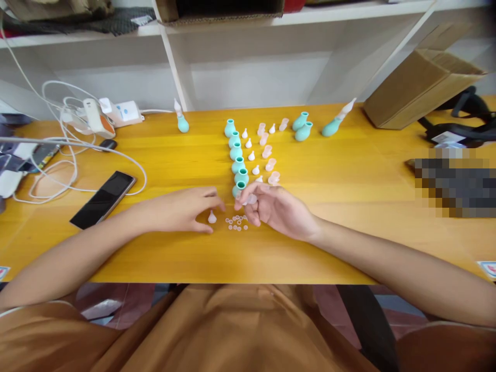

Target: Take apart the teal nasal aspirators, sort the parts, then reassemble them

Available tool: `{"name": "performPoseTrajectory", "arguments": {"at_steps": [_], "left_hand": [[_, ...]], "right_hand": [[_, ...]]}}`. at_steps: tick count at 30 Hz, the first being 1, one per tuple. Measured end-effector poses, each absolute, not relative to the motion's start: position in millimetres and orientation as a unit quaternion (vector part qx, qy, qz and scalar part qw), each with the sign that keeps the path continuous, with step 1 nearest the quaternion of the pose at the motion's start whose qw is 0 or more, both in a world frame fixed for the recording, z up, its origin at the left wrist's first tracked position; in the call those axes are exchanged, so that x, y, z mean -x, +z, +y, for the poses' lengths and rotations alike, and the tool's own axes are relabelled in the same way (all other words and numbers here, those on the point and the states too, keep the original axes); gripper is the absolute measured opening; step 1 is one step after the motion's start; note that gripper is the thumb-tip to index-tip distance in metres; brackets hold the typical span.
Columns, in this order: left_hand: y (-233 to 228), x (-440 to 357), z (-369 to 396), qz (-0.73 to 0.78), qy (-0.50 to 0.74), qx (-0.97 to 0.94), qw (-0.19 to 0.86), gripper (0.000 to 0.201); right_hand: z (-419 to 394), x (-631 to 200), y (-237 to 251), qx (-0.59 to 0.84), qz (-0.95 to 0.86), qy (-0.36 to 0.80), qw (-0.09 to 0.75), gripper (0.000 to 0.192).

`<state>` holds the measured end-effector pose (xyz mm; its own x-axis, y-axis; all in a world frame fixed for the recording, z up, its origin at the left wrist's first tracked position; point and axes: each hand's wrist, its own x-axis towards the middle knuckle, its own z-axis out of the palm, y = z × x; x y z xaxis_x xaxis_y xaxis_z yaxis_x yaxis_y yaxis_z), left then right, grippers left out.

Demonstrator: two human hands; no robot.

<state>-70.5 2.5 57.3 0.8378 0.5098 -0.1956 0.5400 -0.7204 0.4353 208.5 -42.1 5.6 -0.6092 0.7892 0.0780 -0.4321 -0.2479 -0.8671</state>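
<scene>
My left hand (194, 209) has its thumb and fingers apart around a small white cone-shaped tip (212, 217) standing on the table; I see no contact. My right hand (281, 209) is turned partly palm up, its fingers closed on a small clear plastic connector (251, 199). Between the hands lie several small clear rings (239, 222). Behind them runs a row of open teal rubber bulbs (237, 165), the nearest partly covered by my right fingers. To the row's right stand more white tips (251, 155) and clear plastic connectors (267, 151).
Assembled teal bulbs with clear nozzles stand at the back left (183, 123) and back right (332, 126), near two loose bulbs (303, 131). A phone (104, 199) and tangled white cables (75, 155) are at left. A cardboard box (420, 88) leans at right.
</scene>
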Motion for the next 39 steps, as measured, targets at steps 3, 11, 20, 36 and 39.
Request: {"name": "performPoseTrajectory", "arguments": {"at_steps": [3, 11, 20, 36, 39], "left_hand": [[49.3, 74.4, 7.0, 0.247, -0.038, -0.924, 0.289, 0.040], [53.7, 73.0, 16.6, 0.223, -0.022, -0.911, 0.347, 0.011], [68.7, 60.4, 1.7, 0.252, 0.132, -0.889, 0.360, 0.016], [64.9, 47.9, -24.7, 0.253, 0.204, -0.856, 0.401, 0.015], [62.4, 47.2, -26.9, 0.257, 0.202, -0.855, 0.402, 0.017]], "right_hand": [[-43.0, -208.4, 4.8, 0.181, -0.478, 0.763, 0.396, 0.042], [-43.3, -208.1, 4.2, 0.161, -0.487, 0.768, 0.384, 0.044], [-54.3, -214.3, 14.1, 0.189, -0.754, 0.514, 0.363, 0.047], [-54.1, -218.6, 6.3, 0.129, -0.905, 0.247, 0.322, 0.026], [-52.8, -220.6, 3.0, 0.122, -0.935, 0.133, 0.305, 0.026]]}}
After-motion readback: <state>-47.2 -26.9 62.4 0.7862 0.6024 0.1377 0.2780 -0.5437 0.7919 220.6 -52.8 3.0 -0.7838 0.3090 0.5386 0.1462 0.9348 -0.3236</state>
